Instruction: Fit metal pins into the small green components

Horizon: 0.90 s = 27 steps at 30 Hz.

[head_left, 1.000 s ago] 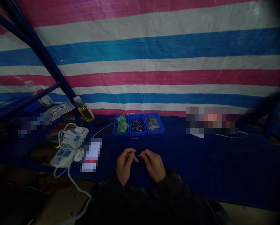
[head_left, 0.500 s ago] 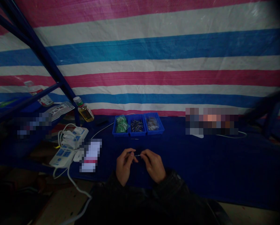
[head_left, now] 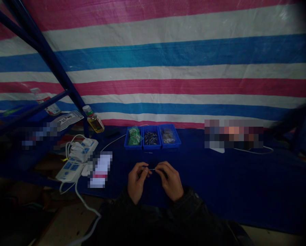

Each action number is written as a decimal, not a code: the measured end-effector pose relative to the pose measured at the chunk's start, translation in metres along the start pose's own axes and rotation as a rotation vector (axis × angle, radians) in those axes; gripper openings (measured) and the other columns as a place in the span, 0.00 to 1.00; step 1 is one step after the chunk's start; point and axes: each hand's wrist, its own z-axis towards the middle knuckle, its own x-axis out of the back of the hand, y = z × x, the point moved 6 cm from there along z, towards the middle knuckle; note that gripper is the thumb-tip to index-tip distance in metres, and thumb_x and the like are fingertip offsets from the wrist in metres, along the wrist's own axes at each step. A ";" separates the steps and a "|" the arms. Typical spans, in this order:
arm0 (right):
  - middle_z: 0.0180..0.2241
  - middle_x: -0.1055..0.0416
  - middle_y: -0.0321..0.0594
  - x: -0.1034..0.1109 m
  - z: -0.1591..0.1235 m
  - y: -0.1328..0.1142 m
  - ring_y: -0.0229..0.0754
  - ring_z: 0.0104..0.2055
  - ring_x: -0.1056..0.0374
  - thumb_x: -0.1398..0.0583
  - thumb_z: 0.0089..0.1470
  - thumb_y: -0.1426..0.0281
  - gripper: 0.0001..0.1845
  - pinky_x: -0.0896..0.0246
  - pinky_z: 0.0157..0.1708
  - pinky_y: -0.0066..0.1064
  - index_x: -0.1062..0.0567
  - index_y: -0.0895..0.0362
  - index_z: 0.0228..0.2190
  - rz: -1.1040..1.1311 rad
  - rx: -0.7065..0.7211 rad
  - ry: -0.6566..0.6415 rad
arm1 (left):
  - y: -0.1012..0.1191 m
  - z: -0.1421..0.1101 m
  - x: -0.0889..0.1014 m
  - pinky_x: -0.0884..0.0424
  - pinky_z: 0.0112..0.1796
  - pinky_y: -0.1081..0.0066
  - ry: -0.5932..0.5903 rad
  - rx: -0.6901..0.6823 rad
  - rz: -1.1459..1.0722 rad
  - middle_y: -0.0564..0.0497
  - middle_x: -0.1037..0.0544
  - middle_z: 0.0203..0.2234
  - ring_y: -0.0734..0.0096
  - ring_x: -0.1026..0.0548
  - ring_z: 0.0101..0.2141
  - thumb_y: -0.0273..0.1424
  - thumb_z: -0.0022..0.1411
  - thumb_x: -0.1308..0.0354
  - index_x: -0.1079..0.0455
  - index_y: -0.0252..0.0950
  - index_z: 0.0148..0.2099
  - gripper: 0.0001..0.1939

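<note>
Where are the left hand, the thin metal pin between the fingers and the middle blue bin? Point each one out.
left hand [head_left: 136, 181]: head view, back of the hand
thin metal pin [head_left: 152, 169]: head view, exposed middle of the pin
middle blue bin [head_left: 151, 147]: head view, front wall

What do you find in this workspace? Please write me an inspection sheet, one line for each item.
Surface: dark blue cloth.
Job's things: small metal pin; ahead, three-part blue tray with green packets, metal pins and unclear small items.
Clutter: amber-liquid bottle, plastic bottle, two pixelated objects.
Grippers: left hand and right hand hold the pin between their fingers.
Cables: white cords near the power strip.
Surroundings: striped tarpaulin, blue metal frame.
</note>
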 end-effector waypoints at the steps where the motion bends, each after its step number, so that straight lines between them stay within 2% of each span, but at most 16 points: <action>1: 0.36 0.26 0.43 0.000 0.000 0.001 0.45 0.40 0.27 0.46 0.67 0.71 0.11 0.31 0.42 0.35 0.25 0.53 0.35 -0.008 -0.001 0.003 | 0.000 0.000 0.000 0.30 0.33 0.70 0.000 0.000 0.002 0.49 0.19 0.30 0.68 0.23 0.30 0.40 0.66 0.39 0.27 0.36 0.47 0.14; 4: 0.36 0.26 0.42 0.005 0.005 -0.001 0.45 0.39 0.27 0.46 0.66 0.72 0.10 0.32 0.42 0.35 0.25 0.53 0.35 -0.022 -0.002 0.017 | -0.002 -0.001 0.001 0.30 0.32 0.71 0.002 0.007 0.000 0.49 0.19 0.30 0.67 0.23 0.30 0.40 0.66 0.39 0.28 0.36 0.47 0.13; 7: 0.35 0.26 0.41 0.016 0.024 -0.006 0.44 0.38 0.28 0.45 0.66 0.71 0.10 0.33 0.41 0.34 0.25 0.53 0.34 -0.013 0.006 0.069 | -0.003 -0.001 0.002 0.31 0.32 0.71 0.015 0.011 -0.017 0.49 0.20 0.30 0.68 0.24 0.30 0.39 0.67 0.41 0.28 0.36 0.47 0.12; 10: 0.33 0.25 0.40 0.031 0.057 -0.009 0.43 0.35 0.29 0.43 0.65 0.67 0.09 0.34 0.37 0.33 0.24 0.54 0.34 -0.048 -0.024 0.204 | -0.004 -0.001 0.002 0.31 0.32 0.71 0.016 0.018 -0.018 0.49 0.20 0.31 0.68 0.24 0.30 0.39 0.68 0.41 0.28 0.36 0.47 0.12; 12: 0.35 0.23 0.42 0.040 0.078 -0.005 0.43 0.34 0.28 0.43 0.66 0.65 0.11 0.34 0.36 0.33 0.22 0.55 0.38 -0.104 -0.070 0.330 | -0.004 -0.001 0.002 0.31 0.32 0.71 0.016 0.025 -0.015 0.49 0.20 0.30 0.68 0.24 0.30 0.39 0.67 0.41 0.28 0.36 0.47 0.12; 13: 0.36 0.21 0.43 0.039 0.088 -0.002 0.44 0.34 0.27 0.43 0.66 0.63 0.12 0.34 0.37 0.34 0.22 0.56 0.41 -0.138 -0.074 0.323 | -0.003 -0.001 0.002 0.31 0.32 0.71 0.017 0.027 -0.017 0.49 0.20 0.30 0.68 0.25 0.30 0.39 0.67 0.40 0.28 0.36 0.47 0.12; 15: 0.37 0.20 0.45 0.032 0.099 0.005 0.46 0.34 0.26 0.44 0.67 0.62 0.16 0.34 0.37 0.35 0.23 0.56 0.48 -0.220 -0.063 0.265 | -0.003 -0.001 0.002 0.31 0.32 0.71 0.014 0.028 -0.024 0.49 0.20 0.30 0.69 0.25 0.29 0.39 0.67 0.41 0.28 0.36 0.47 0.12; 18: 0.39 0.19 0.45 0.017 0.095 0.017 0.46 0.37 0.24 0.44 0.67 0.61 0.16 0.34 0.40 0.34 0.22 0.56 0.46 -0.305 -0.033 0.199 | -0.004 0.000 0.001 0.31 0.32 0.71 0.001 0.026 -0.033 0.50 0.21 0.29 0.69 0.25 0.29 0.38 0.67 0.41 0.28 0.35 0.47 0.12; 21: 0.35 0.18 0.40 -0.006 0.081 0.029 0.43 0.35 0.23 0.43 0.67 0.62 0.13 0.36 0.38 0.29 0.21 0.53 0.42 -0.408 -0.073 -0.017 | -0.006 0.001 0.000 0.32 0.33 0.71 -0.006 0.025 -0.037 0.50 0.21 0.29 0.70 0.26 0.29 0.38 0.67 0.41 0.29 0.35 0.46 0.11; 24: 0.36 0.18 0.39 -0.025 0.070 0.040 0.43 0.37 0.22 0.44 0.68 0.61 0.14 0.37 0.38 0.27 0.20 0.50 0.46 -0.577 -0.175 -0.258 | -0.008 0.001 -0.001 0.32 0.33 0.71 -0.012 0.026 -0.044 0.51 0.21 0.29 0.70 0.25 0.29 0.38 0.67 0.41 0.29 0.36 0.47 0.12; 27: 0.38 0.17 0.43 -0.034 0.069 0.045 0.45 0.40 0.22 0.43 0.67 0.59 0.16 0.37 0.38 0.29 0.22 0.48 0.51 -0.669 -0.232 -0.343 | -0.009 0.001 -0.001 0.32 0.33 0.71 -0.018 0.027 -0.042 0.50 0.21 0.29 0.69 0.25 0.29 0.38 0.67 0.41 0.29 0.36 0.47 0.12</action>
